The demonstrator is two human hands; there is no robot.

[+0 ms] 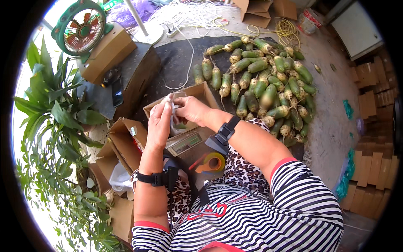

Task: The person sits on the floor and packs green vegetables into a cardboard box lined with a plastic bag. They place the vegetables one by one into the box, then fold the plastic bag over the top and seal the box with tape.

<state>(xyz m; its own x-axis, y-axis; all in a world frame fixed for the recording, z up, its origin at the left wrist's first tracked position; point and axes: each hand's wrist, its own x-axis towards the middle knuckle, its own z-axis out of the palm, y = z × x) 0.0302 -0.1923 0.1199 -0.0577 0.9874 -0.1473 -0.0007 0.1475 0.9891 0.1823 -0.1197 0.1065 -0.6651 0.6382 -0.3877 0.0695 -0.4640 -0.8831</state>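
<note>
Above an open cardboard box [205, 93], both hands meet at a thin clear plastic bag [175, 128]. My left hand [158, 124] is closed on the bag's gathered top, its fingers pointing away from me. From the right, my right hand [192, 110] pinches the same bunched plastic. Something greenish shows through the bag lower down, partly hidden by the fingers. The box sits over a weighing scale with a display panel [184, 144]. To the right, a big heap of green radishes [268, 96] with pale, soil-marked ends lies on a dark mat [176, 54].
A tape roll [214, 161] lies near my lap. Opened cartons [128, 140] stand on the left beside leafy plants [54, 101]. A green fan [84, 27] and a phone [117, 92] are at the back left. Flattened cardboard [373, 168] is stacked at right.
</note>
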